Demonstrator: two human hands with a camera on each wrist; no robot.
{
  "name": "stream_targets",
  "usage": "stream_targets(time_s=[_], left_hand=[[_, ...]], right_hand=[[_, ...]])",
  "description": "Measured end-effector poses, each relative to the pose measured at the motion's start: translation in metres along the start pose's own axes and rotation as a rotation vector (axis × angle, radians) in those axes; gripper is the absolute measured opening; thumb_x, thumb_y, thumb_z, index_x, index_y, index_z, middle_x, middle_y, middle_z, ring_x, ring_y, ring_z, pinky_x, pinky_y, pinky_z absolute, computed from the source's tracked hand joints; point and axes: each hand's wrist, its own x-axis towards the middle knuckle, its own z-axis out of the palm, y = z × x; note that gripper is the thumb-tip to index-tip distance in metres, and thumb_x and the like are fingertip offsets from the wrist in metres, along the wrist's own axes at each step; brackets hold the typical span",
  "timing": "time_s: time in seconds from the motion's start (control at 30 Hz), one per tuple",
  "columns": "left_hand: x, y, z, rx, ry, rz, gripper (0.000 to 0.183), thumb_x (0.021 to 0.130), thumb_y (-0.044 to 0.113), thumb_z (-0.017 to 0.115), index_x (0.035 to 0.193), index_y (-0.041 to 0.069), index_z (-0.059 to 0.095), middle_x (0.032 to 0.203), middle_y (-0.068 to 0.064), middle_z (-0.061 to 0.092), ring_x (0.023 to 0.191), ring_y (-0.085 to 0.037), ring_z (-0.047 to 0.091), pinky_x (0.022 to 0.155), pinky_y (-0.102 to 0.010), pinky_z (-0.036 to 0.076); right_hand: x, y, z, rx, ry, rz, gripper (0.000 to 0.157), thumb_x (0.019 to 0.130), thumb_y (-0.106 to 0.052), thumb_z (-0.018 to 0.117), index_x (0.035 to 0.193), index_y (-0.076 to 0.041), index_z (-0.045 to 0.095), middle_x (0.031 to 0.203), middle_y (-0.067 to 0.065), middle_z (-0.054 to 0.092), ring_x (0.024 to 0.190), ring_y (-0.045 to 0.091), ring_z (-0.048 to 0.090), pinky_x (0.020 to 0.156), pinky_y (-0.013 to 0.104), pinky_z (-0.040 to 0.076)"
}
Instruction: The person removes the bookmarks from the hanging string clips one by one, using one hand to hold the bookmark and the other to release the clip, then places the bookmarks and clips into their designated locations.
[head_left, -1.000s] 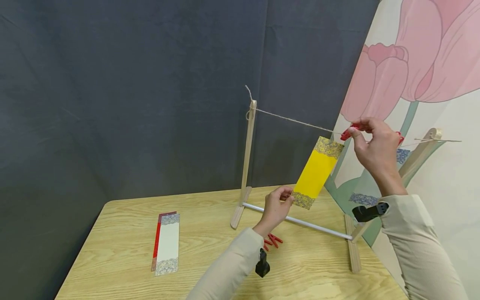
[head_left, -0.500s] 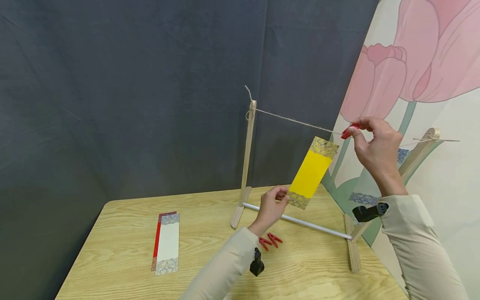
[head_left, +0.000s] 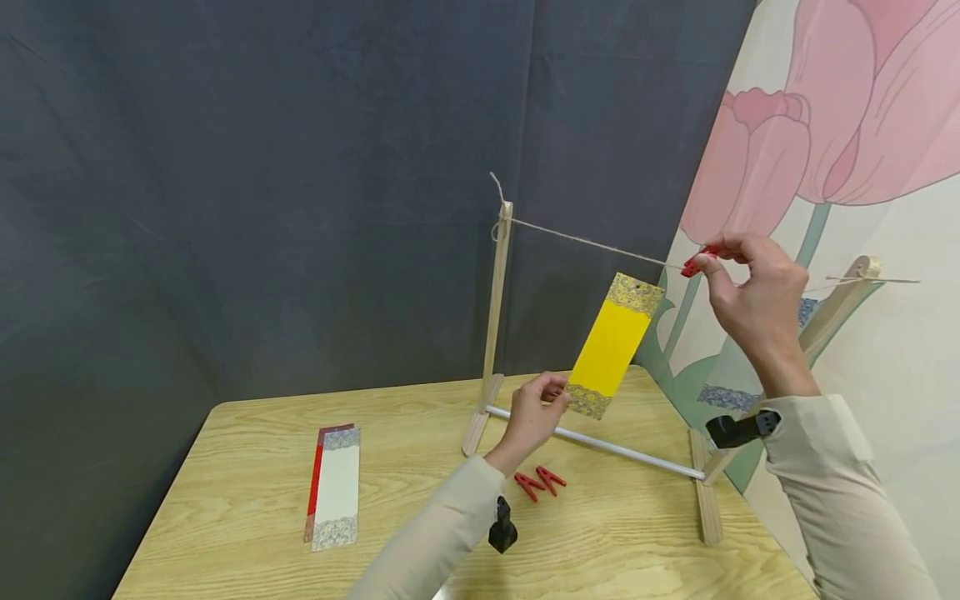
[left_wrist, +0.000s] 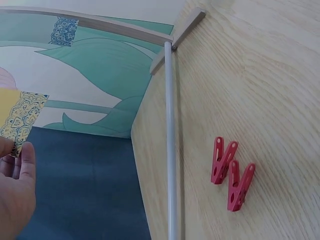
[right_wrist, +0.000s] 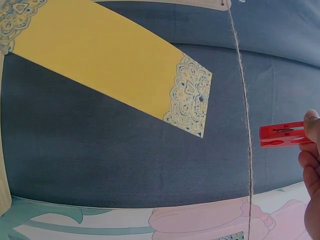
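Observation:
My left hand (head_left: 531, 417) pinches a lower corner of a yellow bookmark (head_left: 611, 346) with lace-patterned ends. The bookmark is held tilted in the air below the string (head_left: 588, 242), and a small hole shows in its upper end. Between thumb and fingers of my right hand (head_left: 759, 308) is a red clothespin (right_wrist: 282, 135). In the right wrist view its nose points at the string (right_wrist: 245, 110), with a small gap between them. The bookmark's top end lies on the other side of the string from the clothespin, apart from both.
Two red clothespins (left_wrist: 232, 172) lie on the table. A wooden stand with a metal crossbar (head_left: 630, 452) carries the string. A pale strip with blue patterned ends (head_left: 727, 397) hangs behind my right arm. A white bookmark (head_left: 337, 487) overlaps a red one (head_left: 312, 483) at the left.
My left hand has drawn the yellow bookmark leftward, away from the clothespin. My right hand stays nearly still at the string, still holding the clothespin.

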Motion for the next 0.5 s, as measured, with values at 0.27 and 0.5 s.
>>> stream_targets(time_s=[0.27, 0.5], left_hand=[[-0.001, -0.003, -0.009, 0.029, 0.012, 0.003, 0.013, 0.083, 0.004, 0.062, 0.095, 0.008, 0.062, 0.081, 0.000, 0.061, 0.072, -0.007, 0.055, 0.063, -0.018, 0.048], [-0.002, -0.005, -0.015, 0.008, 0.006, -0.005, 0.012, 0.083, 0.006, 0.061, 0.095, 0.008, 0.062, 0.079, 0.002, 0.060, 0.071, -0.008, 0.056, 0.063, -0.019, 0.048]], right_hand=[[-0.002, -0.005, 0.000, 0.000, -0.019, -0.002, 0.021, 0.081, -0.017, 0.065, 0.094, -0.001, 0.066, 0.087, 0.012, 0.063, 0.080, 0.028, 0.055, 0.072, 0.033, 0.036], [-0.004, -0.008, 0.002, 0.014, -0.033, 0.006, 0.024, 0.079, -0.020, 0.067, 0.095, -0.002, 0.065, 0.086, 0.011, 0.062, 0.080, 0.027, 0.056, 0.072, 0.030, 0.034]])
